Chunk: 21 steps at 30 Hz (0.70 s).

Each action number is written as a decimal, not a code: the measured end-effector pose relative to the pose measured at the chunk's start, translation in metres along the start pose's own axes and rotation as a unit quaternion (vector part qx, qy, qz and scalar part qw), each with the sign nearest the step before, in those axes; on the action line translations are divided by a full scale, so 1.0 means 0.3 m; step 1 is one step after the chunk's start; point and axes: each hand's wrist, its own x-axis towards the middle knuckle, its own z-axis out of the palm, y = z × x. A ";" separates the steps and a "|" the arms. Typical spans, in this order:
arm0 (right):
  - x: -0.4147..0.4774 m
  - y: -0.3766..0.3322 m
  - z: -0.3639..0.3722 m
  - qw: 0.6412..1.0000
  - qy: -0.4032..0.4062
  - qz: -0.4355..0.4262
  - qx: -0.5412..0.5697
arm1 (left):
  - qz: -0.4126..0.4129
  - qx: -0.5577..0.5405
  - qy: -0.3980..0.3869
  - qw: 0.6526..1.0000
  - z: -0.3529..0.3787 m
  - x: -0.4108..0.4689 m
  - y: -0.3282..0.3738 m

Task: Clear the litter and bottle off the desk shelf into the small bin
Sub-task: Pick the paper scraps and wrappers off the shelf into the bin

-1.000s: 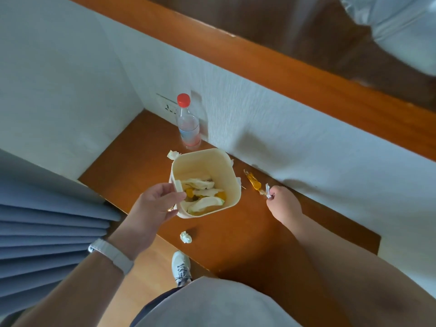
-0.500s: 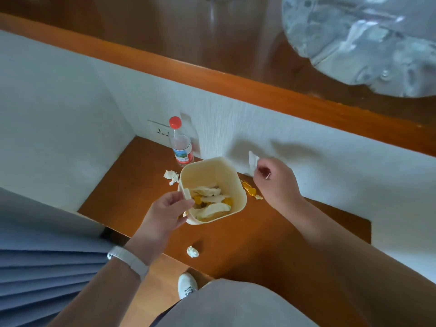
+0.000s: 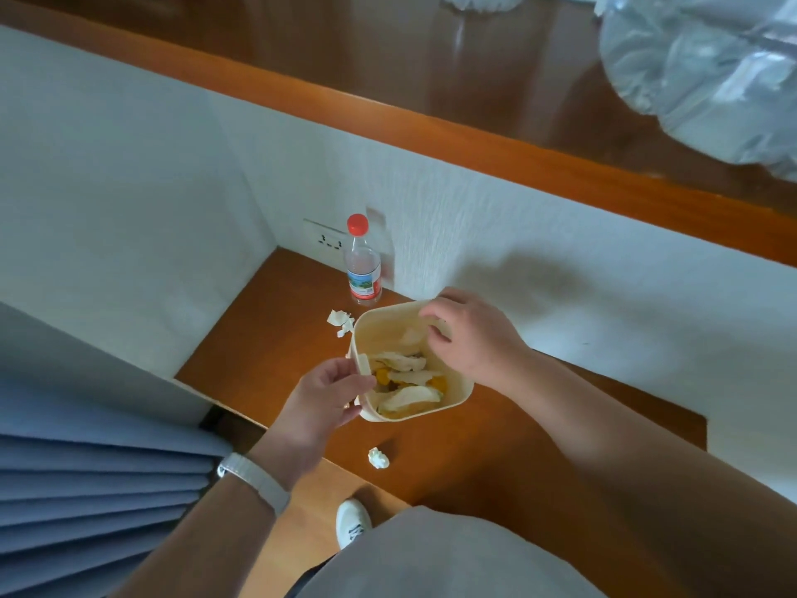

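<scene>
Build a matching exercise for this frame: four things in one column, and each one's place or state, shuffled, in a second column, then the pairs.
Things:
1. bottle
2. small bin
3. crumpled wad
4. torn paper scrap

Places or states:
A. lies alone near the shelf's front edge
B. stands upright by the wall socket, red cap on
C. lies on the shelf between bottle and bin
D. gripped at its rim by the left hand, the right hand over its opening

Pairs: 1-B, 2-D, 3-A, 4-C
</scene>
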 end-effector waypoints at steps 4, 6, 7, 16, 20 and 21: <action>-0.008 0.023 -0.007 0.999 0.022 0.028 0.033 | -0.008 -0.003 0.017 1.000 -0.018 0.015 -0.010; -0.019 0.064 -0.002 0.995 0.022 0.078 0.056 | -0.010 -0.004 0.028 1.000 -0.021 0.020 -0.012; -0.025 0.093 0.006 0.992 0.017 0.107 0.065 | -0.012 -0.003 0.033 0.999 -0.022 0.022 -0.012; -0.108 0.366 0.212 0.952 -0.131 0.276 -0.013 | -0.026 -0.023 0.055 0.998 -0.043 0.033 -0.019; -0.102 0.373 0.296 0.957 -0.156 0.242 -0.025 | -0.032 -0.030 0.070 0.997 -0.054 0.028 -0.024; -0.094 0.374 0.313 0.961 -0.151 0.230 -0.034 | -0.034 -0.031 0.075 0.996 -0.054 0.026 -0.024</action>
